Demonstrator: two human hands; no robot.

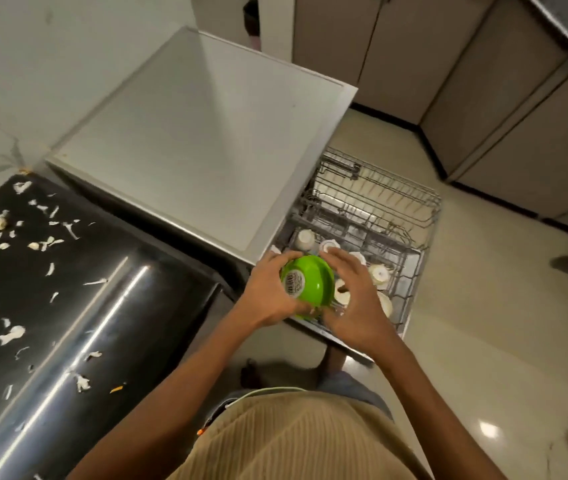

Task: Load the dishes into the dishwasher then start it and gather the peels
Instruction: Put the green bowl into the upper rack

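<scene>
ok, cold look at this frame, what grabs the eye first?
The bright green bowl, turned so its barcode-stickered base faces the camera, held by the left hand over the near corner of the pulled-out dishwasher rack, with the right hand beside it. White cups already sit in that rack. To the left, pale peels lie scattered across the black countertop.
</scene>
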